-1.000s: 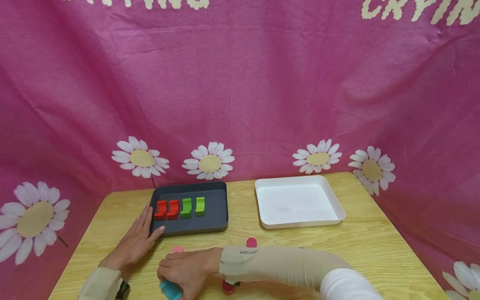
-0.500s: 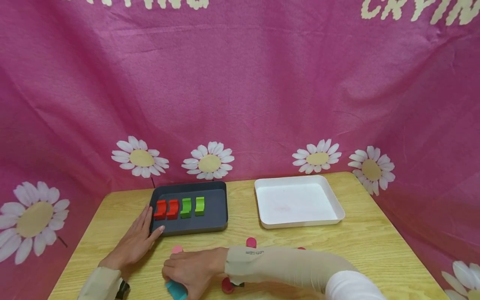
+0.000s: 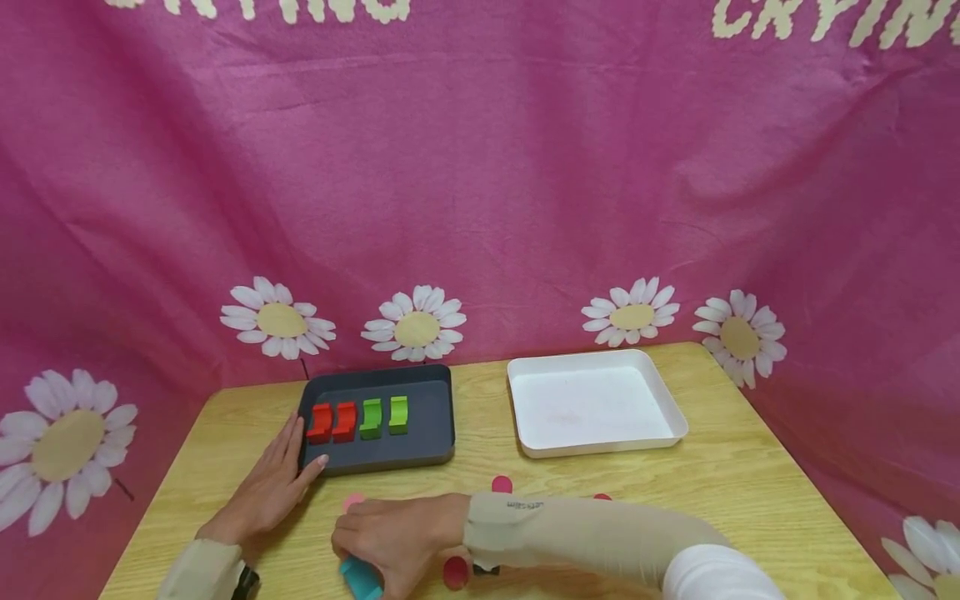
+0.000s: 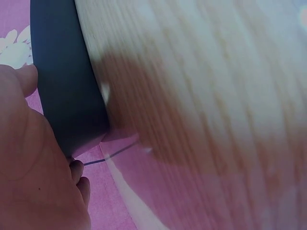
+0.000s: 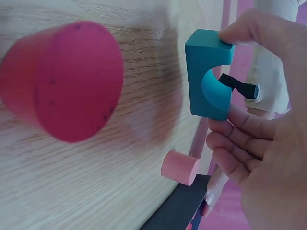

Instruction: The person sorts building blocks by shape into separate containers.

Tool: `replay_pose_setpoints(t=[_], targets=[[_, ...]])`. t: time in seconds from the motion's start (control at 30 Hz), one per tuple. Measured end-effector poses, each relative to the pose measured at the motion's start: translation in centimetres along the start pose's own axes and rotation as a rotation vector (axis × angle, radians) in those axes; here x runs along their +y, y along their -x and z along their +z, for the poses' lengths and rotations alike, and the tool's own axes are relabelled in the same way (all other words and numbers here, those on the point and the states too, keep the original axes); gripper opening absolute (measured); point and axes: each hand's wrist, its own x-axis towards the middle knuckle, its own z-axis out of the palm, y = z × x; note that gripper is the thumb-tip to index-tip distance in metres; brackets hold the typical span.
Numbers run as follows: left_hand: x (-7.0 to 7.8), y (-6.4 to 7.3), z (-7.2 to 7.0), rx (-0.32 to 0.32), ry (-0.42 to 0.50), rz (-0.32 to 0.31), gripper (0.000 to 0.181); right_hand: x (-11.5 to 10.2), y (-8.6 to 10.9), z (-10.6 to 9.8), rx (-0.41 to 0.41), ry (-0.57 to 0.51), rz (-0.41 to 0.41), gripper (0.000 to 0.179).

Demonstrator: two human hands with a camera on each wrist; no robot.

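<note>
With twelve o'clock set at the curtain, the fingers of my right hand pinch a blue notched block at about seven o'clock in the head view, thumb on one end and fingertips on the other. Whether the block touches the worktop I cannot tell. The fingers of my left hand grasp nothing; they lie straight against the dark tray at its eight o'clock corner, thumb at the near rim. Inside that tray four notched blocks stand in a row, running toward three o'clock: a first red block, a second red block, a green block and a lime block. A white tray sits apart at the dark tray's three o'clock. Around my right hand are a pink cylinder at ten o'clock, a crimson cylinder at two, a red cylinder at four, and another cylinder at three, partly hidden by my beige sleeve. Behind everything hangs a magenta curtain printed with white daisies.
</note>
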Motion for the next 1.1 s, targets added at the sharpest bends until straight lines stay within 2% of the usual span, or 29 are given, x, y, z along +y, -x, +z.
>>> replay_pose_setpoints(t=[0.5,0.73,1.1], targets=[[0.2,0.2,-0.1,-0.002,0.014,-0.003,0.099,0.2,2.2,-0.5,0.033,-0.062,0.086,0.056],[0.2,0.1,0.1,-0.001,0.006,-0.008,0.1,0.3,3.5,-0.9,0.067,-0.096,0.127,0.064],[0.2,0.0,0.0,0.003,-0.009,-0.004,0.099,0.9,5.6,-1.6,0.135,-0.067,0.193,0.058]])
